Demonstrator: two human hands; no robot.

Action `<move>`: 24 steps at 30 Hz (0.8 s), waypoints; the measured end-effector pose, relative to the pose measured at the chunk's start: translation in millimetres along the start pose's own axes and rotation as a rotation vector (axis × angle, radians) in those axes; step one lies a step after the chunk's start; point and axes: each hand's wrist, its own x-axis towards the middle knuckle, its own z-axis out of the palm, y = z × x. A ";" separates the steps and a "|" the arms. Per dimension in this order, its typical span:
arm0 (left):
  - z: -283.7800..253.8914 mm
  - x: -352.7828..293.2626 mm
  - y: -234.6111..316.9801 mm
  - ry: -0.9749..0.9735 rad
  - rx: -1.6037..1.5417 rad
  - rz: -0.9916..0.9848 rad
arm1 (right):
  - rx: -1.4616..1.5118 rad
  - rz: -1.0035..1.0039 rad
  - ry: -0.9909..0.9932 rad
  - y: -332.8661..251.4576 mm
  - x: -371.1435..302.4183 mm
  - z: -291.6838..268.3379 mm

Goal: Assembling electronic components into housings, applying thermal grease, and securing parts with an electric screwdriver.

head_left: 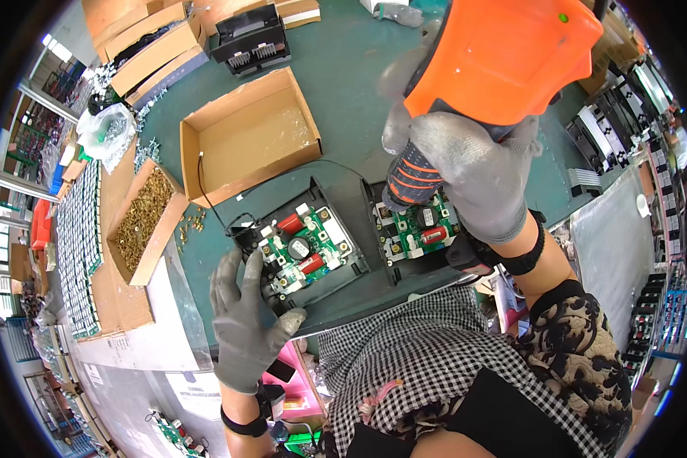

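My right hand [473, 164], in a grey glove, is wrapped round an orange and black cordless drill [504, 57]. The drill's ringed front end points down over the green circuit board [427, 221] in the right black housing [382, 252]; its tip is hidden. My left hand [248, 320], gloved too, is open with fingers apart at the near left corner of the left black housing [342, 221]. In that housing lies another green circuit board [320, 240] with red cylindrical parts and a round black part. A thin black cable [214, 206] runs from its left corner.
An open cardboard box [252, 145] stands beyond the left housing. To the left are a carton of brass screws [141, 221], loose screws [191, 225], rows of small boards [80, 252] and a plastic bag [107, 133]. A black housing [252, 42] sits at the back.
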 end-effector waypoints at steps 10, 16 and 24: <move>7.7 -1.6 0.4 -0.006 -0.159 -0.082 | 0.836 0.466 -0.111 -4.7 20.8 -12.3; 3.8 0.5 3.9 0.033 0.039 0.016 | -0.280 -0.379 -0.169 -6.0 28.9 24.8; -15.4 12.9 9.5 -0.022 0.204 0.079 | 0.056 -0.044 0.011 21.1 32.3 66.5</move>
